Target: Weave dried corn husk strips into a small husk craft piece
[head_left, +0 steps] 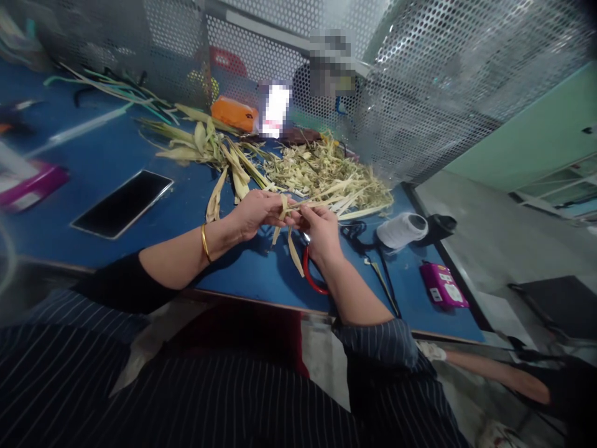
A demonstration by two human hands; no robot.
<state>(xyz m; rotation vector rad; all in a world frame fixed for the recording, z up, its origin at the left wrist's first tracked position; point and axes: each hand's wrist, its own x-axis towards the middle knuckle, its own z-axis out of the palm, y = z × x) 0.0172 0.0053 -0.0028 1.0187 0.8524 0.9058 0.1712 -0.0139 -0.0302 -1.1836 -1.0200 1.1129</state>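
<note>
My left hand (261, 210) is closed in a pinch on pale dried leaf strips (284, 207) that look like corn husk. Close beside it, my right hand (323, 231) pinches the same strips between thumb and fingers. Loose ends hang below the hands, one long strip (295, 254) among them. Other pale strips (352, 191) stretch right toward the heap. Under my right hand lie scissors with a red handle (313, 281), partly covered. A heap of dry plant scraps (317, 167) lies just beyond the hands, with a bundle of longer husks (205, 140) to its left.
On the blue table (252, 277) lie a dark-screened phone (124, 204), an orange packet (234, 113), a white thread spool (402, 230), a black spool (442, 228) and a purple packet (443, 286). A perforated metal screen (420, 74) borders the back. Another person's arm (494, 376) shows at lower right.
</note>
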